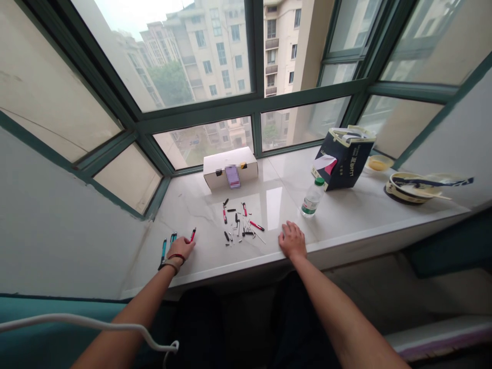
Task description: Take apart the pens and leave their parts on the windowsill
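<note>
From where I stood, the blue pens came first, lying on the pale ledge just left of the grip, close to the wrist. The left hand had its thumb and fingers pinched on the lower part of a red pen, whose dark tip stuck up beyond the fingertips, slightly tilted. A light pinch looked right to me: so slim a barrel would roll if simply dropped, so it was best steadied until it lay flat, and kept clear of the blue pens beside it.

To the right of the grip, well apart from it, small parts were scattered, black and metallic, with red barrels among them. I judged that a sleeve or wrist swept that way could easily send the thinnest pieces rolling. A white box stood beyond the grip and to its right.

Past the scatter, the right hand rested near the ledge's front edge, holding nothing, its fingers loosely apart; it could have steadied stray pieces. Farther right of the grip stood a bottle, then a dark bag and a bowl.
</note>
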`<state>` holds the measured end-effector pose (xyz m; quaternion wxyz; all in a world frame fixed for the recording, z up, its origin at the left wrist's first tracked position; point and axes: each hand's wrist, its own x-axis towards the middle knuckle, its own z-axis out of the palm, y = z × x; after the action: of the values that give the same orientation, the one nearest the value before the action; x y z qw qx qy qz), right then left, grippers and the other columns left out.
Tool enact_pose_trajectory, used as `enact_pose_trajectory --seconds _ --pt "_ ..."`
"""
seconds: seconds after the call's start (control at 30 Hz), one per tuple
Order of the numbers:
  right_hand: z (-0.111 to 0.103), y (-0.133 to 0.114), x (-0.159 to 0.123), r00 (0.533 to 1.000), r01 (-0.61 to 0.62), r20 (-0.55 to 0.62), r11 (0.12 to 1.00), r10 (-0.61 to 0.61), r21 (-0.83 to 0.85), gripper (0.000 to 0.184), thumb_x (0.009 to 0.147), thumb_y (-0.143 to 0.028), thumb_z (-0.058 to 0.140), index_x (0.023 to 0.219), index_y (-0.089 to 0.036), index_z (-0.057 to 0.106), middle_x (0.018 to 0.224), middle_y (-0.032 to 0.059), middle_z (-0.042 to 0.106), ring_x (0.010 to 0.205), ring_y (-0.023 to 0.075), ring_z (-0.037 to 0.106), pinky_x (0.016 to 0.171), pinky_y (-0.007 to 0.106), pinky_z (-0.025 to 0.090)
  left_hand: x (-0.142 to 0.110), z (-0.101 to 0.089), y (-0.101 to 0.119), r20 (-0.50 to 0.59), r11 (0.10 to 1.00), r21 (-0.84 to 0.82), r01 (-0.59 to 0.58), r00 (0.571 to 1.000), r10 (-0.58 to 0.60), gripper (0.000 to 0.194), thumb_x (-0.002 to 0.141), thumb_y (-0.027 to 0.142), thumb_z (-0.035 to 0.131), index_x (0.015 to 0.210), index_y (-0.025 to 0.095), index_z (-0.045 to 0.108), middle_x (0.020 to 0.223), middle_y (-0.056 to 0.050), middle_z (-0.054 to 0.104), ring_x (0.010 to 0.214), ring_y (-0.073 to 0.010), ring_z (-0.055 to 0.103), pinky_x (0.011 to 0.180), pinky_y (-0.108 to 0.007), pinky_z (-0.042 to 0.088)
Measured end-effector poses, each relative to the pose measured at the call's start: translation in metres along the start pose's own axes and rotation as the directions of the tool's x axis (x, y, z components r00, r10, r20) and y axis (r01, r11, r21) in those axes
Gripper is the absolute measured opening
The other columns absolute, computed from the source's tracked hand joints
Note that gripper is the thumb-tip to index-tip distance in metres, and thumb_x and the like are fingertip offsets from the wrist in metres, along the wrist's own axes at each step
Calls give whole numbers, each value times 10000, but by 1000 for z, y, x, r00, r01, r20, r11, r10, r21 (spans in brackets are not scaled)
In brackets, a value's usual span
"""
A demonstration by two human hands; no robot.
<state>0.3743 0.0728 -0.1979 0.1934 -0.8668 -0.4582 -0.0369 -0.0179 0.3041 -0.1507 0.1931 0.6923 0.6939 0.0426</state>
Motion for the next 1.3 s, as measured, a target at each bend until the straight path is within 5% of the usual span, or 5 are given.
enact_pose_trajectory --seconds 0.3,0.5,0.8,0.93,1.3 --pt "-8 -3 -1 1000 -8 30 1000 9 -7 413 905 -259 462 1283 -179 609 1450 121 501 1346 267 394 1066 396 318 -91 43 39 28 760 -650 14 1000 6 266 857 428 528 936 174 539 981 -120 752 813 -197 742 653 -296 581" --pt "-16 -5 -5 999 5 47 1000 -4 -12 411 915 -234 442 1286 -173 610 1439 140 509 1337 263 417 1057 390 334 -150 83 57 218 166 -960 226 974 -68 291 766 340 701 939 202 512 975 -117 745 663 -160 717 642 -324 588" --pt "-3 -54 -14 989 -102 149 834 24 542 400 969 -387 334 748 -194 607 701 75 637 702 214 623 693 314 480 -129 91 60 -160 736 -563 -376 923 349 233 805 445 589 920 270 691 927 -15 760 879 -233 709 808 -332 532" --pt "23 -96 -18 794 -368 584 631 -170 683 554 966 -558 227 619 -223 499 472 -4 487 382 160 459 419 277 384 -114 94 68 -224 746 -294 -598 802 554 223 879 327 489 920 275 702 941 -29 748 896 -219 674 832 -332 490" --pt "48 -100 -17 734 -382 617 580 -282 719 583 856 -717 367 536 -234 434 430 -12 441 324 139 405 337 245 320 -85 131 52 -382 660 -39 -750 622 684 314 950 241 405 1061 312 689 941 -31 730 877 -207 645 854 -360 451"
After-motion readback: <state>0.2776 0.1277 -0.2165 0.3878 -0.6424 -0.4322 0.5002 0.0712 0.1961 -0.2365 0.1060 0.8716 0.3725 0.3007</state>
